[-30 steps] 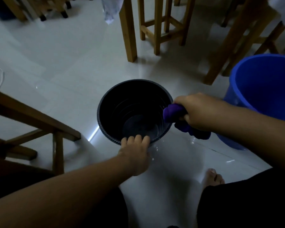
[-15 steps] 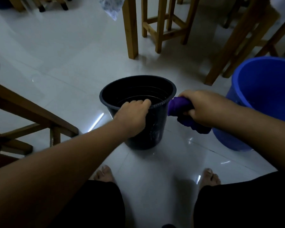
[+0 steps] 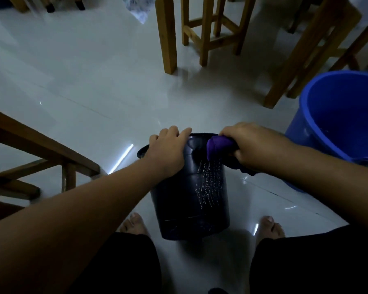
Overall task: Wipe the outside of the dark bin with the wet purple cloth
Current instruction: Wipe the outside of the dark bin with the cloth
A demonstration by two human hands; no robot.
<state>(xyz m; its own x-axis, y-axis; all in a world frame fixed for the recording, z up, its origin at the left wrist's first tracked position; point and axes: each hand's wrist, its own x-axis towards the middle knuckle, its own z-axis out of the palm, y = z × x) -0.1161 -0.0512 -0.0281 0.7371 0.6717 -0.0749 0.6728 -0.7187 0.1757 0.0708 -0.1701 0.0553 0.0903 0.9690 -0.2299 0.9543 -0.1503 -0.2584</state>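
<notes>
Dark bin [image 3: 191, 200] tilted on the white tiled floor [image 3: 83, 98], mouth turned away from the camera and base toward it, between 2 bare feet. Left hand [image 3: 168, 151] laid over the upper rim, fingers [image 3: 176, 132] curled over the far edge and clamped on the bin. Right hand [image 3: 251, 145] at the top right of the bin wall, fingers closed around the purple cloth [image 3: 218, 145], cloth bunched and pressed against the outside of the bin just below the rim. Pale streaks of water visible down the bin wall directly below the cloth. Loose end of the cloth hanging under the right hand, beside the bin. Blue bucket [image 3: 338, 128] on the floor to the right, near the right forearm, apart from the bin. Wooden stool legs [image 3: 208, 30] farther back at centre, well apart from the bin. Wooden chair frame [image 3: 40, 151] at the left edge, near the left forearm.
</notes>
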